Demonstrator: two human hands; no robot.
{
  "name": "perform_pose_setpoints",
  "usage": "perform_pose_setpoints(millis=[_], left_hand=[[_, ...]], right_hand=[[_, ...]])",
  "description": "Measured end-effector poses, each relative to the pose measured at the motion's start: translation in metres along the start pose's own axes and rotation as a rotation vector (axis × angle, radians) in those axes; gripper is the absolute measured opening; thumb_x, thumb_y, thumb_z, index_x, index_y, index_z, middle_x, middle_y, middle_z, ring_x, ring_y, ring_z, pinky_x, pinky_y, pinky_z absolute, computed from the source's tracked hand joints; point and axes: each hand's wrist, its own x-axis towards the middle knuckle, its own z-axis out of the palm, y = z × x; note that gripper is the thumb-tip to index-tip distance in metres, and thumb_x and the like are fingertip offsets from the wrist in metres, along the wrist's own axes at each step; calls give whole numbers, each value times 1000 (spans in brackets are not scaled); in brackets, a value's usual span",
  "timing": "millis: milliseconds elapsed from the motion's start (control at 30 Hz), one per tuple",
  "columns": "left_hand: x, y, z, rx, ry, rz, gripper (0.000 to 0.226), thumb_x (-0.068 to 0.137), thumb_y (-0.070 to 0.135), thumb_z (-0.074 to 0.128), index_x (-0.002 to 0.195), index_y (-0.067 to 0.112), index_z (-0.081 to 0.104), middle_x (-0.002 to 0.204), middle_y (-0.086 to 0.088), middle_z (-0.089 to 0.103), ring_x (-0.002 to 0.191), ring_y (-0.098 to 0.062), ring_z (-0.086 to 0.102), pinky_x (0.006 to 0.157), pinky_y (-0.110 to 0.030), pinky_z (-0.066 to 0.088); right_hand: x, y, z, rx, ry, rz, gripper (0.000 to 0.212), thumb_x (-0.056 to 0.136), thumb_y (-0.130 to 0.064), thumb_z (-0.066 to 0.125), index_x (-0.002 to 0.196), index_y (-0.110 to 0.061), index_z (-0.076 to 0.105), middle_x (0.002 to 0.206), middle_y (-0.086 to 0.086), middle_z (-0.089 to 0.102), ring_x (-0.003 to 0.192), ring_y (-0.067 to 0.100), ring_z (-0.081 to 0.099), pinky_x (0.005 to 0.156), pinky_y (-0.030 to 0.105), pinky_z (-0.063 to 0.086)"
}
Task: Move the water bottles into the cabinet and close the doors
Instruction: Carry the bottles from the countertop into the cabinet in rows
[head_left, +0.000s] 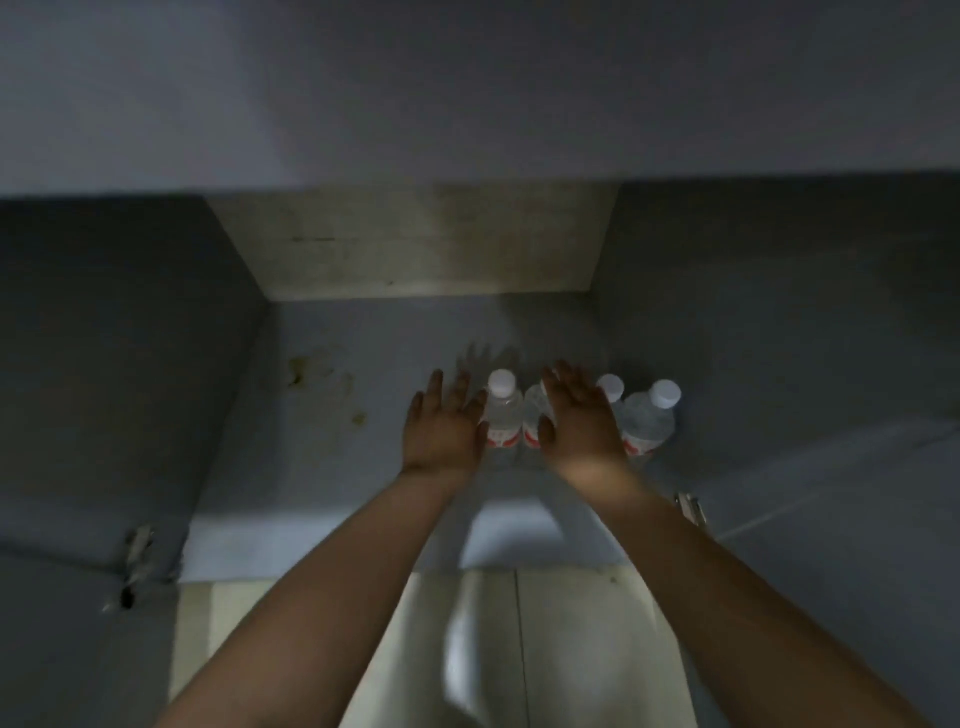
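Both arms were stretched into the cabinet, and I judged we were at the placing step, right at the end of it. Four bottles stood upright in a row on the cabinet floor, white caps up, red labels low, toward the right side of the compartment and well short of the back wall.

My left hand sat just left of the leftmost bottle, fingers straight and spread, palm turned inward; it looked to be beside the bottle, perhaps brushing it, but the blur kept me from saying which. It gripped nothing. My right hand hung over the second bottle and hid most of it, fingers likewise straight and loose, holding nothing that I could see. The third bottle's cap peeked out just behind that hand, and the fourth stood clear to the right.

Both doors stood swung open: the left door with its hinge showing low down, the right door with a hinge near my right forearm.

So the bottles were in, by my reading, and the doors were what remained. The next move called for drawing both hands back out past the cabinet edge without clipping a cap, since these tall, light bottles would tip easily, then taking each door by its outer edge and swinging it shut.
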Motion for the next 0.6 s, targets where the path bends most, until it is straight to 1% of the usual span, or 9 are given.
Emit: perform_pose_setpoints(millis=[33,67,100,133,167,233,367,500,600], left_hand=[[-15,-2,-3,5,-37,-13,50,100,34,30,148,24,19,161,-1,4,149,-28,-1,120,-41,11],[-31,-3,-8,5,-73,-20,51,100,35,31,148,24,19,161,-2,4,149,-28,-1,120,-42,10],[-48,-4,-15,2,-107,-28,53,99,36,33,148,23,20,161,-3,5,149,-28,1,120,-43,11],[-64,-4,-24,0,-142,-39,54,98,38,34,148,23,20,161,-2,7,148,-27,3,119,-44,11],[-82,-4,-35,-4,-177,-54,55,97,41,34,148,24,20,160,-1,9,148,-27,4,119,-43,11],[-119,-3,-61,-30,-234,-97,56,97,45,31,148,25,19,160,1,9,148,-26,4,120,-42,10],[-199,2,-130,-53,-324,-163,54,99,45,26,149,26,16,161,2,5,149,-25,-2,121,-40,4],[-271,9,-204,-64,-320,-235,53,99,45,24,149,27,15,161,3,3,149,-25,-4,122,-39,5],[-311,10,-251,-68,-283,-262,52,99,45,24,148,28,16,161,4,4,149,-24,-3,122,-39,6]], right_hand=[[-8,-4,-5,-62,66,-28,55,85,-10,62,136,-2,44,146,21,42,135,35,42,111,42,37],[-17,-8,-8,-102,117,-51,47,77,-15,68,121,-1,60,127,23,61,116,38,60,94,46,52],[-27,-12,-13,-144,98,-56,38,73,-21,66,106,-2,70,108,21,72,97,39,70,78,46,58],[-39,-18,-22,-169,44,-42,37,72,-27,59,97,-5,74,96,19,76,88,37,73,70,44,60],[-52,-23,-29,-188,-54,-34,39,72,-32,55,94,-6,75,93,17,76,87,37,73,69,44,60],[-79,-36,-49,-237,-166,-17,41,68,-34,71,98,-7,73,98,18,75,92,39,71,73,51,57],[-135,-69,-106,-228,-197,-33,42,52,-26,85,87,-5,76,95,19,76,89,38,72,67,53,57],[-186,-108,-172,-226,-186,-115,37,52,-29,80,83,-8,76,91,15,77,86,33,74,66,52,58],[-214,-138,-216,-228,-193,-139,45,46,-30,89,84,-9,76,91,15,77,86,33,74,66,51,58]])
